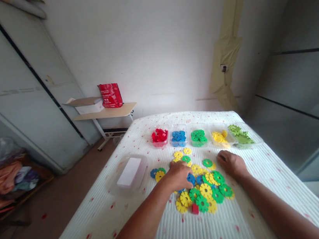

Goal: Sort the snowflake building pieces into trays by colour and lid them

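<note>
A pile of plastic flower-shaped discs (206, 191), yellow, green, blue and one red, lies on a white ribbed sheet (168, 228). My left hand (179, 174) rests knuckles up on the left side of the pile, fingers curled down over some pieces; what it grips is hidden. My right hand (231, 163) lies at the pile's right edge, fingers bent down onto the sheet, with nothing visible in it. Behind the pile stands a row of clear tubs: red pieces (159, 136), blue (178, 137), green (198, 137), yellow (220, 137) and light green (241, 137).
A clear lidded tub (129, 173) with a white insert sits left of the pile. A small table (105, 113) with a red bag (110, 95) and a box stands by the back wall. Cabinets line the left; clothes lie on the floor at far left.
</note>
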Tool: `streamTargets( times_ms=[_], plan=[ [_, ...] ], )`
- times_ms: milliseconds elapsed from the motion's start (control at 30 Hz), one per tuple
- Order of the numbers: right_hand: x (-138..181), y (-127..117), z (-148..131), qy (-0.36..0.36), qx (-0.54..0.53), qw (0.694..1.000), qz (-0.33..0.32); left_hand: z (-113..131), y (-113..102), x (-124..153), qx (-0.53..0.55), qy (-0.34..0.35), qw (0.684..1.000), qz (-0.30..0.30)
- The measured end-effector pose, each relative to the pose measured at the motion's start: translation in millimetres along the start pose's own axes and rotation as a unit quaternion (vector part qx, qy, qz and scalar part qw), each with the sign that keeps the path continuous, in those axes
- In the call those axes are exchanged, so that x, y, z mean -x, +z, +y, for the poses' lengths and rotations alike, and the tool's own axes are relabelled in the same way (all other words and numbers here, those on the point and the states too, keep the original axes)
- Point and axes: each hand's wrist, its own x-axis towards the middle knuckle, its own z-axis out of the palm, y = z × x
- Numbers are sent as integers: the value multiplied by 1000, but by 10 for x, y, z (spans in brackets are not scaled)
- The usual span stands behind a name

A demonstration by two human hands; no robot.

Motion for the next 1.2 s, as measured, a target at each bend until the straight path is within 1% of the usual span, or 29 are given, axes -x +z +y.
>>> streamTargets(
  times_ms=[133, 233, 300, 367, 433, 533, 667, 733, 833, 867, 900, 1000, 1033, 1067, 1100, 1167, 1200],
  plan=[
    [2, -7, -5, 0, -1, 1000, -1, 3, 38, -8, 12, -1, 1000, 16],
    [2, -16, -12, 0, -1, 1000, -3, -28, 64, -13, 49, 5, 998, 39],
    [1, -25, -17, 4, -5, 1000, -4, -75, 60, -11, 106, 5, 993, 48],
    [0, -34, -22, 5, -11, 1000, -6, -138, 34, 0, 194, 10, 980, 52],
    [0, -40, -25, 6, -13, 1000, -8, -208, -6, 20, 285, 18, 957, 54],
    [-1, -36, -22, 7, -8, 1000, -9, -301, -55, 62, 390, 15, 919, 51],
    [-2, -12, -7, 6, -10, 1000, -9, -380, -62, 115, 530, -26, 847, 42],
    [0, -4, -2, 5, -17, 1000, -6, -400, -58, 133, 575, -43, 816, 48],
    [4, -5, -6, 5, -21, 1000, -4, -416, -55, 144, 612, -57, 786, 65],
    [5, -7, -8, 4, -19, 1000, -4, -421, -52, 144, 633, -58, 768, 71],
    [5, -8, -10, 4, -16, 1000, -5, -428, -46, 143, 662, -56, 743, 78],
    [5, -10, -10, -1, -5, 1000, -4, -458, -18, 138, 750, -35, 650, 118],
    [4, -9, -9, -3, -3, 1000, -3, -472, -11, 135, 765, -31, 629, 133],
    [4, -7, -8, -4, -2, 1000, -1, -487, -11, 130, 771, -29, 619, 145],
    [4, -6, -6, -4, -2, 1000, 1, -504, -20, 119, 771, -30, 618, 154],
    [5, -3, -5, -4, -5, 1000, 4, -541, -76, 72, 756, -34, 630, 173],
    [5, -3, -5, -5, -6, 1000, 4, -561, -125, 29, 740, -35, 644, 189]
  ],
)
